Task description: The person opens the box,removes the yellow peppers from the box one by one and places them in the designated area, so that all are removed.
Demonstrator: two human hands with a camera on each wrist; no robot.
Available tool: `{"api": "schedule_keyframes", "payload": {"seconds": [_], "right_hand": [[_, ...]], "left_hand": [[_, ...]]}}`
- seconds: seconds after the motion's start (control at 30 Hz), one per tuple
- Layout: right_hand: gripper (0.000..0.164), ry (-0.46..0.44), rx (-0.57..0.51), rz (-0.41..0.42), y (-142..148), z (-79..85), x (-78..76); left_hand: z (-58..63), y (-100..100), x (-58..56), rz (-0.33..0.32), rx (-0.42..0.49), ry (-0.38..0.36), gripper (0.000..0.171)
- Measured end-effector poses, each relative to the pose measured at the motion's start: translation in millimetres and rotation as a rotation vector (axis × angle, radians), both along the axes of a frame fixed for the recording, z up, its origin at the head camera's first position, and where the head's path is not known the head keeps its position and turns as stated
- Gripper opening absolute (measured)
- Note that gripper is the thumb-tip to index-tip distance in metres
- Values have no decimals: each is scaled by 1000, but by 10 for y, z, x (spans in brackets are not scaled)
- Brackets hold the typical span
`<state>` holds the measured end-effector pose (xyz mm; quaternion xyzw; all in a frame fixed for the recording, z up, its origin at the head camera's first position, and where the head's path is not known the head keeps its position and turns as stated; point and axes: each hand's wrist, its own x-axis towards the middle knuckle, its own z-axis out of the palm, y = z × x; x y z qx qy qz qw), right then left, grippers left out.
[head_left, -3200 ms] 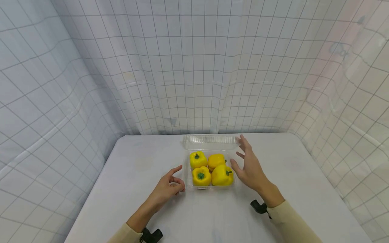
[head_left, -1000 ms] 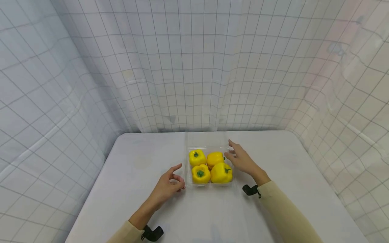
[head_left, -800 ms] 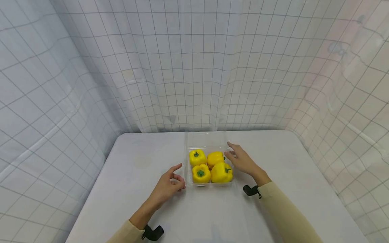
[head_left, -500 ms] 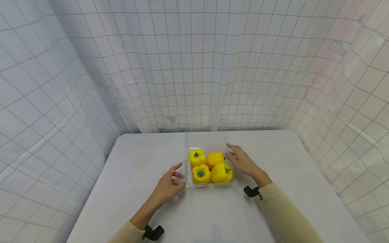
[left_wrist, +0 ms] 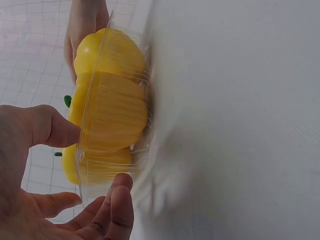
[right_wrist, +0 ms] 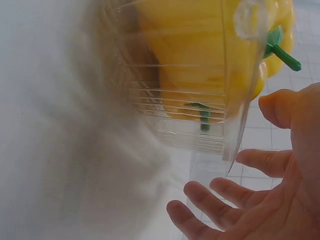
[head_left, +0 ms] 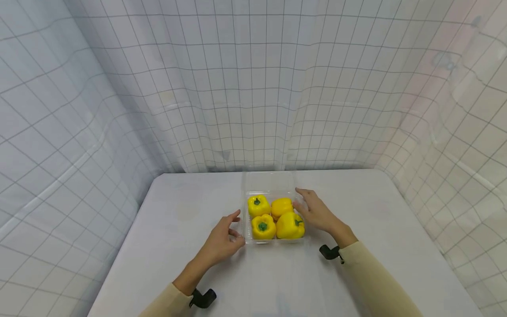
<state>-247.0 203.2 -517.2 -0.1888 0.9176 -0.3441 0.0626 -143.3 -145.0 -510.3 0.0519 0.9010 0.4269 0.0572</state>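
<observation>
A clear plastic clamshell box (head_left: pixel 259 242) stands on the white table with its see-through lid (head_left: pixel 269 181) laid back toward the far edge. Several yellow bell peppers (head_left: pixel 290 226) with green stems fill its base. At the box's left side is my left hand (head_left: pixel 222 240); in the left wrist view its thumb (left_wrist: pixel 62 131) meets the rim and the other fingers lie loosely bent near the side wall. My right hand (head_left: pixel 317 215) is by the right rear side, fingers spread and relaxed. One fingertip (right_wrist: pixel 245 157) is right at the rim in the right wrist view.
The white tabletop (head_left: pixel 174 220) stretches out on both sides of the box. Grid-patterned white curtains (head_left: pixel 237 88) hang behind and along both sides. A black wrist camera (head_left: pixel 203 299) is strapped to the left wrist, another black camera (head_left: pixel 329 252) to the right.
The lid, earlier tilted up with my right hand at its corner, now lies further back. My right hand has moved left to the box's side; my left hand has shifted slightly right onto the rim.
</observation>
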Motion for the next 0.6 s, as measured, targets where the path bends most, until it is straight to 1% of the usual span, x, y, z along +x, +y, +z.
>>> {"api": "schedule_keyframes", "payload": {"seconds": [0.27,0.4,0.5,0.6], "right_hand": [[69,37,7,-12,-17,25,17],[66,93,3,-19,-32,35,19],[64,121,-14,-29,-54,66,27],[62,129,-23,-36,-79,115,47]], "left_hand": [[-12,27,-47,-21,-21,12,99],[-28,40,-71,-37,-31,25,105],[-46,45,-89,-52,-31,41,109],[-68,49,-110,-72,-42,53,112]]}}
